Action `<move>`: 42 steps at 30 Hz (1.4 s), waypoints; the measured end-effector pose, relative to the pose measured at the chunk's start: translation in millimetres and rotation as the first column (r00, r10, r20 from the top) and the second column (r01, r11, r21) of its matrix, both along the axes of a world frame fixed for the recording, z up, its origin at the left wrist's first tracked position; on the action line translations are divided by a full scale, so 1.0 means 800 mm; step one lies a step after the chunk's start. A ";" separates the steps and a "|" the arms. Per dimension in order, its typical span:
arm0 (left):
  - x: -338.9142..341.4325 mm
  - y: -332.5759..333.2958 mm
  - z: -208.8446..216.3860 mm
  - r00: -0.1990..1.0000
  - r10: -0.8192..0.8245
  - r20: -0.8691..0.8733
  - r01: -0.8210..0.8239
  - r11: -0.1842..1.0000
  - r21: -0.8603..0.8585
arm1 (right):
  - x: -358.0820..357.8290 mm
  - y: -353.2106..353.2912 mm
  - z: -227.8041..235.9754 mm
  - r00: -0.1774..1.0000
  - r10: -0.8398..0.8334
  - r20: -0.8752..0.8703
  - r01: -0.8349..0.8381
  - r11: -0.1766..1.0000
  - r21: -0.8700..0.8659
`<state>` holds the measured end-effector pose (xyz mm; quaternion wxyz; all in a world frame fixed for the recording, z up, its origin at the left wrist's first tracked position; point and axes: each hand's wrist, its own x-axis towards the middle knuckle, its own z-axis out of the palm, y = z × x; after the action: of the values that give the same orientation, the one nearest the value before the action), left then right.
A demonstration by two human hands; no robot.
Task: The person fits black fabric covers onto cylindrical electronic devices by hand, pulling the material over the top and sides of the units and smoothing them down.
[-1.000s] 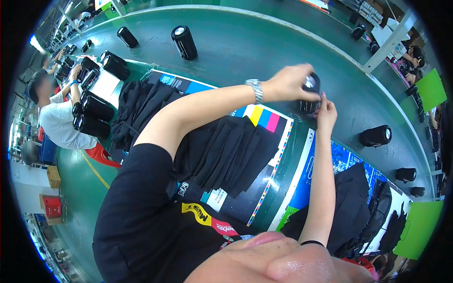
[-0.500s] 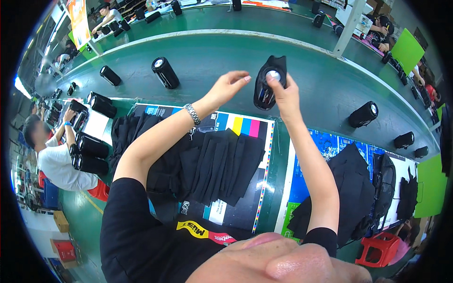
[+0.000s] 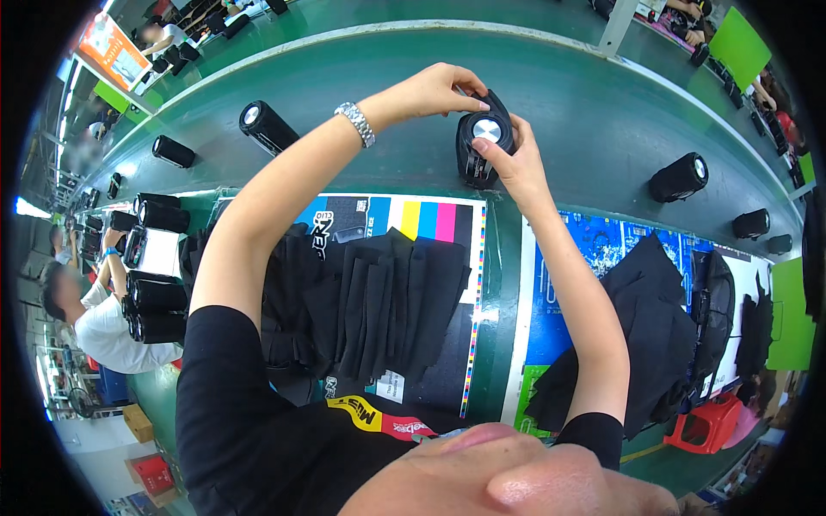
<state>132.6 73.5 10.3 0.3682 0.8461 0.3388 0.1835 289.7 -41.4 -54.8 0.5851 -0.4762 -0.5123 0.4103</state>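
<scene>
A black cylindrical speaker (image 3: pixel 487 132) with a silver disc on its end stands over the green surface ahead of me. Dark cloth (image 3: pixel 496 105), apparently a bag, rises around its far side. My right hand (image 3: pixel 519 163) grips the speaker from the right, thumb beside the disc. At the upper left, my left hand (image 3: pixel 449 89) pinches the cloth's edge between thumb and fingers. Nearer me lie a stack of black cloth bags (image 3: pixel 379 297) on the left and a second black cloth pile (image 3: pixel 650 318) on the right.
Other speakers stand along the green conveyor (image 3: pixel 370 155): one speaker (image 3: pixel 268 127) to the left, another speaker (image 3: pixel 680 178) to the right. Several speakers (image 3: pixel 155 310) are grouped near a co-worker in white (image 3: pixel 120 331). A red stool (image 3: pixel 704 423) sits at lower right.
My left hand has moved right and forward and now holds the cloth's edge. The speaker has shifted slightly away from me in my right hand. The view has turned a little.
</scene>
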 end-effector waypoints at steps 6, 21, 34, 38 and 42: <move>0.000 0.024 -0.027 0.957 -0.255 0.138 0.197 0.921 0.335 | 0.006 0.005 0.002 0.999 0.031 0.025 -0.031 0.999 0.014; 0.031 -0.046 0.046 0.952 -0.255 0.172 0.046 0.671 0.740 | 0.033 0.018 -0.021 1.000 -0.007 -0.006 0.007 0.997 0.083; 0.049 -0.091 0.036 0.890 -0.181 0.418 -0.134 0.773 0.620 | 0.090 0.018 -0.033 0.945 0.212 0.248 -0.261 0.947 0.188; 0.078 -0.062 -0.040 0.443 0.581 0.682 -0.043 0.774 -0.631 | 0.119 0.011 0.000 0.849 0.338 -0.407 -0.304 0.941 0.147; 0.126 -0.075 -0.058 0.474 0.573 0.668 0.176 0.682 -0.710 | 0.075 0.060 0.011 0.860 -0.275 -0.431 0.152 0.942 -0.299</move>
<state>233.4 13.6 -35.7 0.7480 0.3787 0.2569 0.4808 349.8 6.8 -45.9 0.6670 -0.4889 -0.2431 0.5070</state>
